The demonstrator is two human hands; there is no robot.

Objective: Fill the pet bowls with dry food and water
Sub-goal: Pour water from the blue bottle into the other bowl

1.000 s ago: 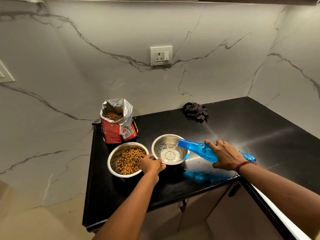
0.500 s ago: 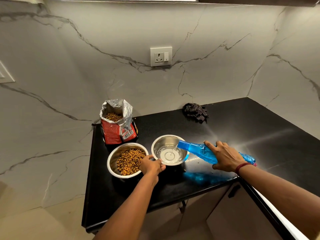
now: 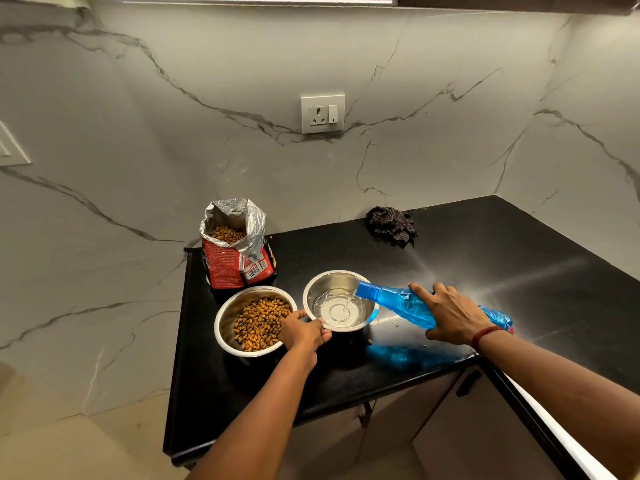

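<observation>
While the right hand (image 3: 450, 315) wraps over the tilted blue bottle (image 3: 408, 304) at center right of the frame, fingers curled around its body, a thin stream runs from the neck into the steel water bowl (image 3: 341, 299) just left of it. The left hand (image 3: 304, 332) pinches that bowl's near rim, thumb on top, at the spot where it sits just beside the kibble bowl (image 3: 254, 320) in the lower center.

Water covers only the bowl's bottom, so pouring likely has some way to go. The bottle's mouth hovers right at the bowl's far rim; a small slip outward would probably send water onto the black counter (image 3: 485, 258). A steeper tilt could make the flow gulp and splash into the dry food next door. The soft bottle may also buckle under a tight squeeze and surge. The open food bag (image 3: 239, 247), upper left of the bowls, looks far enough away to stay dry.
</observation>
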